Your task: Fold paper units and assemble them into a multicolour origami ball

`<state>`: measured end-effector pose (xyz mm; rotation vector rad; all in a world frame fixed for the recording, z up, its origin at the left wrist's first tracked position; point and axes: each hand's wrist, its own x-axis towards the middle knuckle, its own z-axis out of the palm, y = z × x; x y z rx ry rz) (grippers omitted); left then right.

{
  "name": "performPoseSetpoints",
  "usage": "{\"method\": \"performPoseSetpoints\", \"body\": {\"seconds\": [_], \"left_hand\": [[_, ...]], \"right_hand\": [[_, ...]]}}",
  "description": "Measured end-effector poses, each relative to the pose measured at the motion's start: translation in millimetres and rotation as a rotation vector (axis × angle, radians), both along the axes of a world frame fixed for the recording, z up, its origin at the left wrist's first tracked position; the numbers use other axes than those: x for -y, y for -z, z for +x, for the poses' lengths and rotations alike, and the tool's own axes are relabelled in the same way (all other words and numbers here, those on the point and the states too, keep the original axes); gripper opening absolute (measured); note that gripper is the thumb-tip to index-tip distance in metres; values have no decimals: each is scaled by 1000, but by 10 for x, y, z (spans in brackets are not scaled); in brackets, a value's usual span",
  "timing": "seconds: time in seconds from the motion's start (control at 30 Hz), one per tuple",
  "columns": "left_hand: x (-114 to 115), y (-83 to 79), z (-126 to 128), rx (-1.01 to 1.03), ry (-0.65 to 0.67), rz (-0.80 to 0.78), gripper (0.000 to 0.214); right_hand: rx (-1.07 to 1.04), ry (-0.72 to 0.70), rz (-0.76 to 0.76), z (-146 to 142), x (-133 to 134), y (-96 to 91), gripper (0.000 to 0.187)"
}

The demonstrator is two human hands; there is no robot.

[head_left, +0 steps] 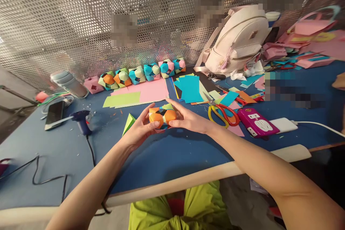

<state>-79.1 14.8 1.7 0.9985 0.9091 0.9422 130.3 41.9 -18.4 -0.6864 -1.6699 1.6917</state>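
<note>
Both my hands hold a folded paper cube (162, 116) of orange, green and blue strips just above the blue tabletop (167, 154). My left hand (140, 129) grips its left side with fingers curled under and thumb in front. My right hand (188, 119) presses its right side, fingers stretched over the top. A folded green paper triangle (128, 123) lies just left of my left hand. A row of finished paper cubes (140, 74) stands along the perforated metal screen at the back.
Sheets of green (122, 99), pink (151, 91) and cyan paper (190, 88) lie behind the cube. Red-and-yellow scissors (223, 112), a pink power strip (256, 122), a white backpack (239, 41), a glue gun (81, 118), a phone (54, 114) and cables surround the work spot.
</note>
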Motion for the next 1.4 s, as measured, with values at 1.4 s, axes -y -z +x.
{"method": "performPoseSetpoints", "body": {"seconds": [1.4], "left_hand": [[249, 19, 214, 62, -318, 123, 50]], "right_hand": [[146, 383, 849, -154, 208, 50, 52]]}}
